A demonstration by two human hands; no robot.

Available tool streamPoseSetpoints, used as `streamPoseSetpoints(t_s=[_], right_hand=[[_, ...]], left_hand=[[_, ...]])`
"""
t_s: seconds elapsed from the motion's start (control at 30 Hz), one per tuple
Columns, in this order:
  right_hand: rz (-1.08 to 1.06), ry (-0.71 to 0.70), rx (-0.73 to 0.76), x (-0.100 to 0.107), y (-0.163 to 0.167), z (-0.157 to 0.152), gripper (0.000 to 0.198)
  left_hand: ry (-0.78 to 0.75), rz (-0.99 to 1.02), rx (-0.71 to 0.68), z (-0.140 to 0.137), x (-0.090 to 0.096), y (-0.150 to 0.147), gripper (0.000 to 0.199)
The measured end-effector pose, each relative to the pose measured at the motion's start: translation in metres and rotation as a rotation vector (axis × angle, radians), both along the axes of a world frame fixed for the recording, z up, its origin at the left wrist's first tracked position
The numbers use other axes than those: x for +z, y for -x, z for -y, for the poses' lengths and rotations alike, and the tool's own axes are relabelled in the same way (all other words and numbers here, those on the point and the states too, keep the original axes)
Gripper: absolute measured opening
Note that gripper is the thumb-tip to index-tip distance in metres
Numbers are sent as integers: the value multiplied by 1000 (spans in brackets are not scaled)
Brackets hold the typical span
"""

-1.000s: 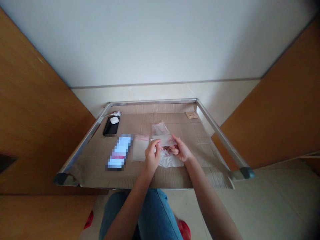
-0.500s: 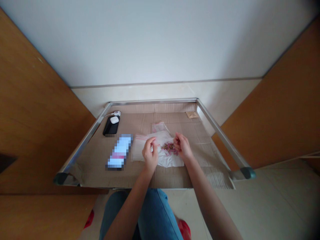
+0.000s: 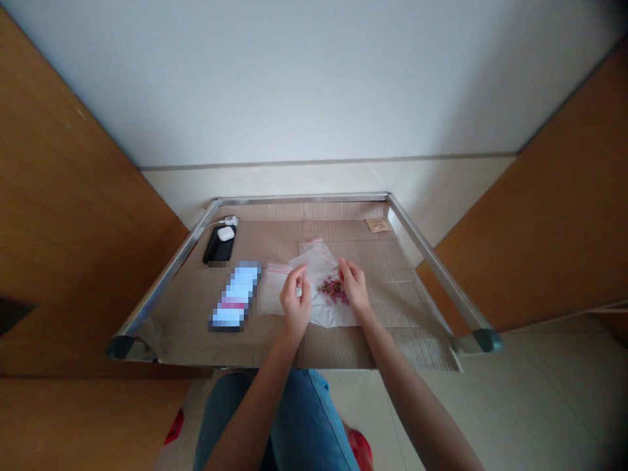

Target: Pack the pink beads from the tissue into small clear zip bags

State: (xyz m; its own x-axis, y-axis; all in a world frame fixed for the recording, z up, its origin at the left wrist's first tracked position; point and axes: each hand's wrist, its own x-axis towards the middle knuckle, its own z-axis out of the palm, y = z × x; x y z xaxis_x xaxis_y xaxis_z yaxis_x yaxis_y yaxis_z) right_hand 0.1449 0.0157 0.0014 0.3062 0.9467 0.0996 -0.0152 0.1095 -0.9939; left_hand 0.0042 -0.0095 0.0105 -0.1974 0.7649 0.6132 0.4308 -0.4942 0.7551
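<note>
A small heap of dried pink and green flower buds (image 3: 332, 289) lies on a crumpled white tissue (image 3: 328, 318) in the middle of the cardboard. Just left of the heap is my left hand (image 3: 295, 302), its thumb and index finger curled together; whatever lies between the tips is too small to make out. My right hand (image 3: 354, 285) hovers at the heap's right edge, fingers closed in a pinch, and its contents cannot be made out either. Under and beside my left hand lie thin clear zip bags (image 3: 272, 288) with red-lined tops. Another zip bag (image 3: 313, 246) sits behind the tissue.
Flattened cardboard (image 3: 186, 333) covers a table with a raised metal frame (image 3: 432, 261). On the left lie a pixelated phone (image 3: 235, 297) and a black case (image 3: 218, 248) with a white earbud case (image 3: 226, 233) on it. A small brown packet (image 3: 377, 226) rests at the back right.
My right hand has moved slightly left and turned, its fingertips now nearer the tissue's back edge. My left hand has barely moved.
</note>
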Motion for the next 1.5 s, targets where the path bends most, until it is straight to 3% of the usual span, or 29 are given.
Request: streamPoseSetpoints(t_s=[0.17, 0.43, 0.63, 0.73, 1.07, 1.5], right_hand=[[-53, 89, 11, 3, 2, 1, 49], [-48, 7, 26, 10, 2, 2, 48], [-100, -9, 62, 11, 2, 3, 46], [-111, 2, 77, 10, 2, 2, 47], [-138, -15, 121, 10, 2, 3, 41], [-149, -42, 149, 13, 1, 4, 40]], left_hand=[[-3, 14, -11, 0, 0, 0, 23], [10, 27, -16, -1, 1, 0, 24], [88, -83, -14, 8, 22, 7, 29], [129, -184, 71, 23, 30, 21, 36], [251, -346, 142, 55, -4, 64, 56], [491, -623, 411, 76, -1, 61, 53]])
